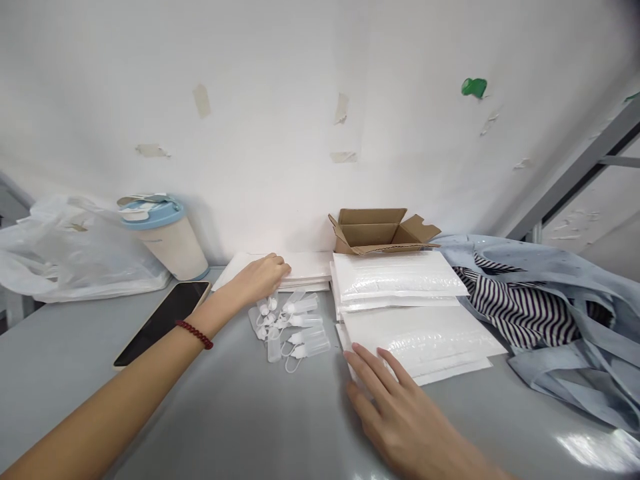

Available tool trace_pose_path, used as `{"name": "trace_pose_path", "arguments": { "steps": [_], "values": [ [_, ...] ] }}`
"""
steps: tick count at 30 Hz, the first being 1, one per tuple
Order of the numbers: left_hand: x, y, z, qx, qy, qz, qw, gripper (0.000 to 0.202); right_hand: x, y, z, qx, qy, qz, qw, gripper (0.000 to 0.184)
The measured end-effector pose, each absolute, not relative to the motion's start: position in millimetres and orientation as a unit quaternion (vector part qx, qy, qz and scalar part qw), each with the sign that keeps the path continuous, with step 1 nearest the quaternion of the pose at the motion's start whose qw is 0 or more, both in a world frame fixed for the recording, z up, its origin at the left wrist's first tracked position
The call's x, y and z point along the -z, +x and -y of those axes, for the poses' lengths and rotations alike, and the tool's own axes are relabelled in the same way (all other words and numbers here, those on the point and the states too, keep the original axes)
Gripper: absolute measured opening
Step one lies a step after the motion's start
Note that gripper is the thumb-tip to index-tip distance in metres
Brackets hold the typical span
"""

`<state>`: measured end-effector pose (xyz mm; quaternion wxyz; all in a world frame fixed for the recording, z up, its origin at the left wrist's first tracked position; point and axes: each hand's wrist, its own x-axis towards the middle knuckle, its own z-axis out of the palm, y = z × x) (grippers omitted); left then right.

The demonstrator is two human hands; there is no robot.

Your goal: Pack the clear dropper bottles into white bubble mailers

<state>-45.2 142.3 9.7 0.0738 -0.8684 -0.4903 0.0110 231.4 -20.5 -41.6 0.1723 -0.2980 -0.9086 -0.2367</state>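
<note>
My left hand (260,277) reaches forward, fingers curled down onto the edge of a flat stack of white sheets (307,267) by the wall. A red bead bracelet is on that wrist. Just below the hand lie several small clear plastic bottles with caps (293,323). My right hand (395,407) lies flat with fingers spread, fingertips on the near left corner of a white bubble mailer (425,340). A second stack of white bubble mailers (397,277) sits behind it.
On the grey table: a dark phone (163,320) at left, a cream cup with a blue lid (167,237), a white plastic bag (70,250), an open cardboard box (380,230) against the wall, and blue and striped cloth (545,307) at right.
</note>
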Motion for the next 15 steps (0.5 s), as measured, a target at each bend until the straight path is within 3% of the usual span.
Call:
{"name": "trace_pose_path", "arguments": {
  "steps": [10,15],
  "values": [
    [-21,-56,-130,0.012,-0.848,0.492,0.199,0.011,42,233,21,0.227,-0.281,0.915,0.179,0.015],
    [-33,-95,-90,0.116,-0.809,0.491,0.303,0.030,35,229,20,0.196,-0.310,0.904,0.220,0.017]
  ]
}}
